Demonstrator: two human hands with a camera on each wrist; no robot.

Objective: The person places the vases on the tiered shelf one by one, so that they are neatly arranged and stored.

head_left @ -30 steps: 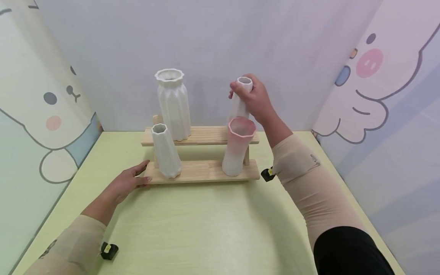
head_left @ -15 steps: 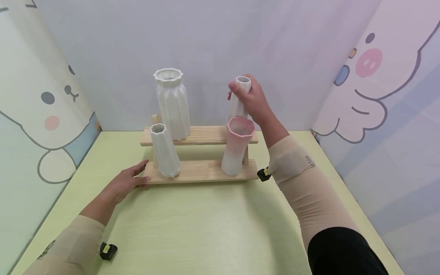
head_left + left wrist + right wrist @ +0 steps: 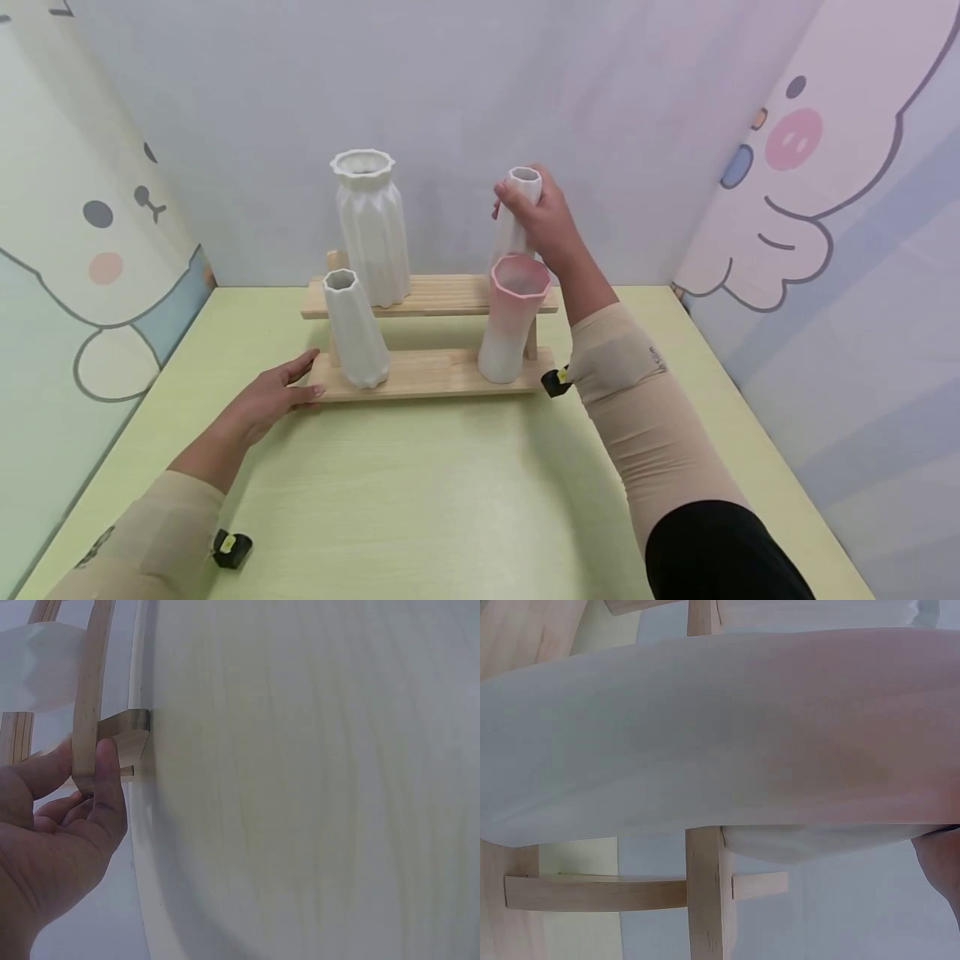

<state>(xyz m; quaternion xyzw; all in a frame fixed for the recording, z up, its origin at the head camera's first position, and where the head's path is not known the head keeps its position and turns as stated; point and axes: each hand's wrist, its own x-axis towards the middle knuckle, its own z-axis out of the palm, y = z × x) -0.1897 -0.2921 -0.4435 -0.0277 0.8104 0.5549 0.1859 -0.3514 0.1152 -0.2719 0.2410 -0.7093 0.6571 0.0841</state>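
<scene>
A two-tier wooden display stand [image 3: 427, 375] sits on the table. My left hand [image 3: 262, 404] pinches the left end of its lower shelf; in the left wrist view, thumb and fingers close on the board [image 3: 90, 675]. My right hand [image 3: 553, 223] grips a slim white vase [image 3: 512, 233] near its rim, at the upper shelf's right end. Its base is hidden behind a pink-and-white vase [image 3: 508, 329] on the lower shelf, which fills much of the right wrist view. A tall fluted white vase [image 3: 373, 237] stands upper left, a small white vase [image 3: 357, 337] lower left.
The pale yellow-green table [image 3: 420, 500] extends in front of the stand. A grey-white cloth backdrop [image 3: 450, 100] rises close behind it, with cartoon-printed panels on both sides. Black wrist-camera mounts [image 3: 232, 550] stick out from the sleeves.
The whole scene has shifted slightly left in the head view. The right forearm has swung a little inward. Both hands keep their holds, and the vases stand as before.
</scene>
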